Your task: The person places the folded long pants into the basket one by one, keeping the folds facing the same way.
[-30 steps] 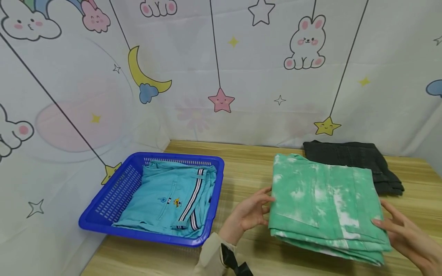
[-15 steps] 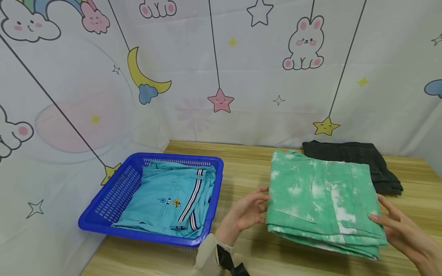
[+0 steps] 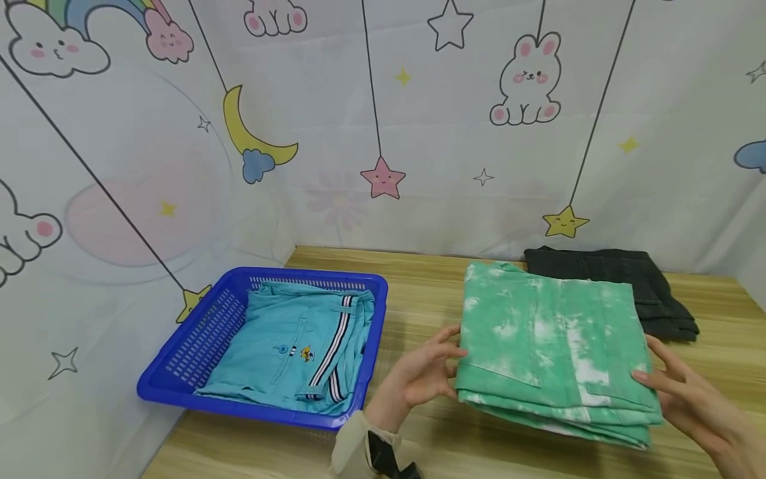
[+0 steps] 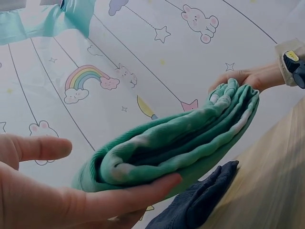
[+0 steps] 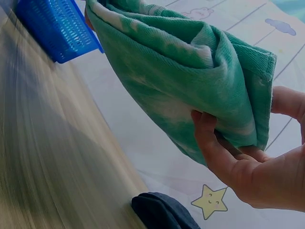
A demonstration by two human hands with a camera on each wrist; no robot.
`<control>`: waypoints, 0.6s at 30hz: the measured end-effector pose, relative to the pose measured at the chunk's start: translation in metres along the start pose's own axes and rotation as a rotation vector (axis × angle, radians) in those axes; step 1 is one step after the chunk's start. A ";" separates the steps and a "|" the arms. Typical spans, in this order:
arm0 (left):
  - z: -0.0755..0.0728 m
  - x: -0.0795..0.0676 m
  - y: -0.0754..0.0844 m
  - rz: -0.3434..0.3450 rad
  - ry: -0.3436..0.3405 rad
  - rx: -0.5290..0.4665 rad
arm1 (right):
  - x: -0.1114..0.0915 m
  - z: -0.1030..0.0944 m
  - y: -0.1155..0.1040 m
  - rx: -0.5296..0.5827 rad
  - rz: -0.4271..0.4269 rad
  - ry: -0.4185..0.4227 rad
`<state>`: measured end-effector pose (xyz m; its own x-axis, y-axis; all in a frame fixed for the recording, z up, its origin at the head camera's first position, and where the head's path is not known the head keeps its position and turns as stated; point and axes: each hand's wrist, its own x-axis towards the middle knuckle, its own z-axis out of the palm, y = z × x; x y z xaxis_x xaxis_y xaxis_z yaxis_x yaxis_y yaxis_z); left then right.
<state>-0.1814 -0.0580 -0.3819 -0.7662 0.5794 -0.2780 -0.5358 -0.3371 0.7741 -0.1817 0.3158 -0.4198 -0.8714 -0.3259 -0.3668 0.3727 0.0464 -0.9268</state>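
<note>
Left hand (image 3: 421, 378): at the left edge of the green garment (image 3: 553, 342); fingers holding that edge, at least one nearly straight underneath, upper digit along the top side; tightness of pinch impossible to tell.
Right hand (image 3: 694, 397): at the right edge; thumb over the top face, other fingers bent under, pinching the folds.
Lie of the cloth: between both hands, folded in layers, up off the worktop (image 3: 419, 286), tilted, near-right corner lowest in the head view; long axis seemingly left to right, hand to hand, foreshortening a caution.
Key relation: cloth wholly to the right of the blue basket (image 3: 200, 346), strip of worktop between; left hand nearer the basket, right hand on the far side of the cloth.
Basket: on the worktop, perforated walls; cream sleeve (image 3: 353, 442) just beside the near-right corner, contact unclear.
Contents: light blue garment (image 3: 281, 362), folded, striped band toward its right side.
Behind: dark garment (image 3: 658, 293), folded, outside the basket, partly hidden by the green one.
Backdrop: printed white cloth (image 3: 311, 93).
</note>
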 end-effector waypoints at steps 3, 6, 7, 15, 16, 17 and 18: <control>0.001 -0.003 0.000 0.005 0.023 0.006 | 0.000 0.002 -0.001 0.009 0.000 -0.007; 0.001 -0.005 0.001 0.011 0.046 0.011 | 0.000 0.004 -0.001 0.017 -0.004 -0.013; 0.001 -0.005 0.001 0.014 0.053 0.015 | 0.000 0.005 -0.002 0.015 -0.006 -0.014; -0.001 -0.009 0.004 0.024 0.071 0.029 | 0.003 0.015 -0.005 0.070 0.002 -0.032; -0.001 -0.009 0.005 0.025 0.072 0.030 | 0.003 0.016 -0.006 0.076 0.002 -0.035; -0.002 -0.010 0.005 0.024 0.074 0.033 | 0.003 0.017 -0.006 0.076 0.002 -0.039; -0.002 -0.010 0.005 0.025 0.077 0.032 | 0.004 0.018 -0.006 0.079 -0.002 -0.045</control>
<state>-0.1771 -0.0669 -0.3759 -0.8048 0.5117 -0.3007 -0.5057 -0.3259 0.7988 -0.1814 0.2974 -0.4139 -0.8573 -0.3684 -0.3595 0.3969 -0.0284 -0.9174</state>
